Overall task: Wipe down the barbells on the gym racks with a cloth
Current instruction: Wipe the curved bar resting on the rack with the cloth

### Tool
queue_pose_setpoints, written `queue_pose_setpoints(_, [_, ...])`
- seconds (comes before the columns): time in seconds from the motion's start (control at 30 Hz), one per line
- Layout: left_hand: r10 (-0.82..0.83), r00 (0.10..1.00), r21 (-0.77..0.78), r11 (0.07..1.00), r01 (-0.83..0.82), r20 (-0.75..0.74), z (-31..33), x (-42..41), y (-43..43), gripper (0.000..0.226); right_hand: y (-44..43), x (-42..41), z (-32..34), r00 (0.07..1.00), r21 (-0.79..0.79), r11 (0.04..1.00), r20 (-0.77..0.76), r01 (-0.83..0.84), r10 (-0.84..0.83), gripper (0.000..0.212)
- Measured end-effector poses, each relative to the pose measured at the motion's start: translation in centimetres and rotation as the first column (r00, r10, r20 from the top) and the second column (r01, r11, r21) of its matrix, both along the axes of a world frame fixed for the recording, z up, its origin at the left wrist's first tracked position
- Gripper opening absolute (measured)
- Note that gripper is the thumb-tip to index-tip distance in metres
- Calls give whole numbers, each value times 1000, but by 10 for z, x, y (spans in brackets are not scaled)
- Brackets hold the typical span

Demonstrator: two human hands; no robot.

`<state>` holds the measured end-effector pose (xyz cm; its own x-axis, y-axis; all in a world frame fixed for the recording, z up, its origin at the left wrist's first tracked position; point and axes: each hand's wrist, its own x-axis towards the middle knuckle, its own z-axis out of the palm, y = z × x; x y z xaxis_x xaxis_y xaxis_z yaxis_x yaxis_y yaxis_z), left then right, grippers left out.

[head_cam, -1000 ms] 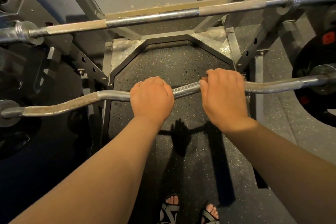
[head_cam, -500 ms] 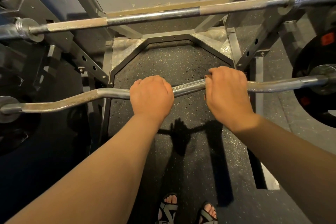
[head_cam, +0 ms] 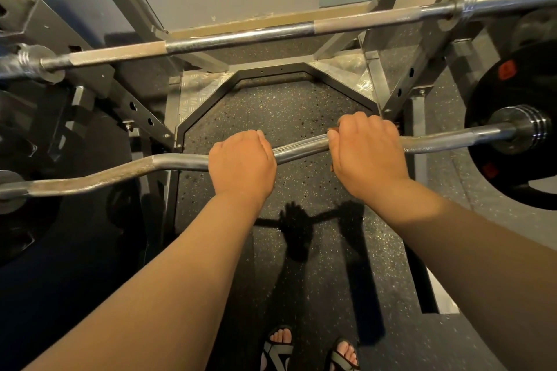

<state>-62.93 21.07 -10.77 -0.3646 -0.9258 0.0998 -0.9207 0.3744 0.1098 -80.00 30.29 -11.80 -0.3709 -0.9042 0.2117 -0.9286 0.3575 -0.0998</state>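
Note:
A bent chrome curl bar (head_cam: 301,150) runs across the middle of the view, with black plates on both ends. My left hand (head_cam: 242,167) grips it overhand near its centre. My right hand (head_cam: 367,153) wraps the bar further right, and a thin brownish cloth edge (head_cam: 332,129) peeks out by the thumb; the rest of the cloth is hidden under the hand. A straight barbell (head_cam: 241,37) lies on the rack above and beyond the curl bar, untouched.
Grey rack uprights (head_cam: 404,93) with pin holes stand on both sides, and a steel base frame (head_cam: 208,90) lies on the speckled rubber floor. A black weight plate (head_cam: 512,135) hangs at the right. My sandalled feet (head_cam: 310,349) show at the bottom.
My right hand has slid slightly to the right along the curl bar. My left hand has kept its grip in the same place.

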Motion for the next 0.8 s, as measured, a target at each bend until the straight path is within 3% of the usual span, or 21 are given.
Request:
queue_pose_setpoints(0.17, [-171,985,64,984,169,29,7,-51,19,25,-2,-5,0,1000,21,1000,-10,-3,3,34])
queue_pose_setpoints(0.33, [-156,987,98,984,151,44,2,-60,17,27,12,-20,5,994,59,992,7,-110,110,33])
queue_pose_setpoints(0.5, [-199,980,31,980,198,16,6,-55,21,33,20,-41,25,997,244,967,-44,77,-69,29])
queue_pose_setpoints(0.67, [-173,982,46,984,170,72,2,-61,19,31,17,-4,4,987,12,991,81,135,-135,29])
queue_pose_setpoints(0.8, [-170,984,58,984,168,44,3,-60,22,30,38,-17,1,992,-41,998,116,-48,53,29])
